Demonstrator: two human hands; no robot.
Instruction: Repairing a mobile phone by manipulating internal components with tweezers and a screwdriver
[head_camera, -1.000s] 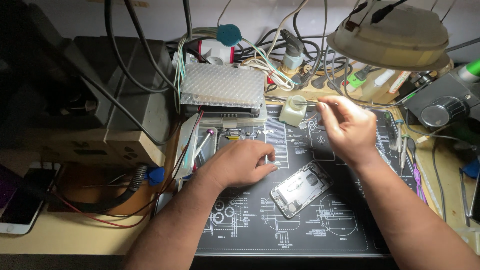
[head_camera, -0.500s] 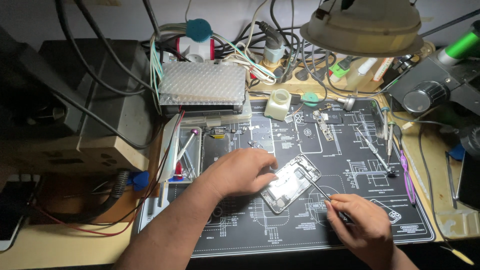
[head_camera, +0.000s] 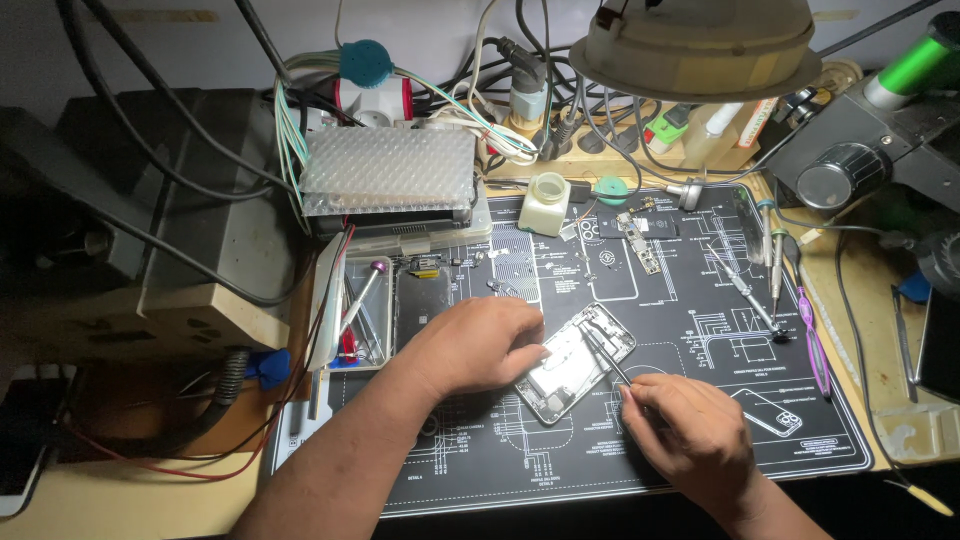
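An opened phone body (head_camera: 577, 362) lies tilted on the black printed work mat (head_camera: 700, 400). My left hand (head_camera: 478, 343) rests on the phone's left side and holds it down with the fingertips. My right hand (head_camera: 690, 432) is at the lower right of the phone and pinches thin tweezers (head_camera: 604, 354), whose tips reach into the phone's upper part. Small loose phone parts (head_camera: 632, 232) lie on the mat further back.
A small white bottle (head_camera: 546, 203) stands at the mat's back edge. Screwdrivers (head_camera: 750, 290) and a purple tool (head_camera: 812, 340) lie at the right. A parts tray (head_camera: 352, 305) sits left; a lamp (head_camera: 697, 45) hangs above, a microscope (head_camera: 870, 150) at the right, cables behind.
My right hand came down from the back of the mat to the phone's lower right with the tweezers, then moved closer to the phone. My left hand stayed on the phone.
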